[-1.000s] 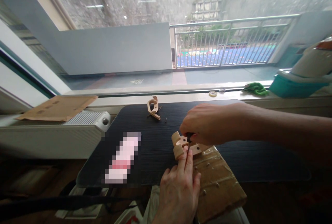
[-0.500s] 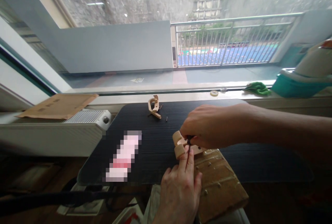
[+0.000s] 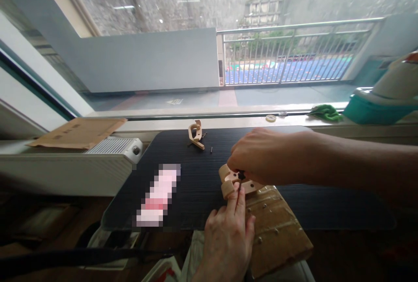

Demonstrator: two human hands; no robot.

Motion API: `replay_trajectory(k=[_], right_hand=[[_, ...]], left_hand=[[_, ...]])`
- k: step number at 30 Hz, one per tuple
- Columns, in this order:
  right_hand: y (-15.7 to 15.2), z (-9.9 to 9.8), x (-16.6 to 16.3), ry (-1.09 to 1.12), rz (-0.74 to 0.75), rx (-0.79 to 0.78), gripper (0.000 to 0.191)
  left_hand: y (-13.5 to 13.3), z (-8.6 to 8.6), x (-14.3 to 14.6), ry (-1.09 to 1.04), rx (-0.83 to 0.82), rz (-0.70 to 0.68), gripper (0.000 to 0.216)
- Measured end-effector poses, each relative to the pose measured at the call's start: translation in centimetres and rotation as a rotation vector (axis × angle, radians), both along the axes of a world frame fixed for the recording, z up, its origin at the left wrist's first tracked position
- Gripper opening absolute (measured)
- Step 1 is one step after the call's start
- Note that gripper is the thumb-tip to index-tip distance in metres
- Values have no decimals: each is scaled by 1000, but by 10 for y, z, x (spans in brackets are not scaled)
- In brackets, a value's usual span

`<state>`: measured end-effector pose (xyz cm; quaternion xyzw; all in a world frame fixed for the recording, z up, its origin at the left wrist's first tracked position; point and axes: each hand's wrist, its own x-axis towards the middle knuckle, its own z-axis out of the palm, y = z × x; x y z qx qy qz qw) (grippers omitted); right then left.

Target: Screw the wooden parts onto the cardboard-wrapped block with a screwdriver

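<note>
My right hand (image 3: pixel 261 153) is closed round a screwdriver (image 3: pixel 241 174), which looks dark and short. Its thin shaft points down at a pale wooden piece (image 3: pixel 227 189) with rounded ends and dark holes. Against that piece presses my left hand (image 3: pixel 230 229), index and middle fingers stretched out beside the shaft, steadying the wood. The far end of the piece lies beneath my right hand, so its whole shape is hidden. A taped brown cardboard box (image 3: pixel 277 234) with small screws on top sits beside my left hand, partly under the wood.
A curved wooden part (image 3: pixel 195 136) lies on the black table (image 3: pixel 183 177) near a small screw (image 3: pixel 211 150). A blurred pink-white item (image 3: pixel 158 197) is at the left. On the sill are a tape roll (image 3: pixel 271 118), a green cloth (image 3: pixel 326 113) and a teal container (image 3: pixel 375 107).
The view has shifted slightly. My right hand has turned and lifted a little, showing more of the dark tool and the wood's holes. My left hand stays in place.
</note>
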<state>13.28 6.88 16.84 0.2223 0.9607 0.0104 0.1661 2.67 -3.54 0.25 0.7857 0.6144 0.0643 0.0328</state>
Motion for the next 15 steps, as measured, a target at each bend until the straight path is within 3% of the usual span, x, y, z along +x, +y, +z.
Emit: replay_trajectory(k=[7,9,13,15], right_hand=[[0,-15,2,143,4,27,23],[2,-14,0,110,8,26,24],[3,-3,-3,2,39,4,5],[2,-1,-2,0,48,-21,12]], left_hand=[[1,-2,0,-7,15,0,50],[0,-2,0,-7,21,-1,51],[0,-1,-1,-8,23,-11,52],[0,-2,-1,-6,25,-11,51]])
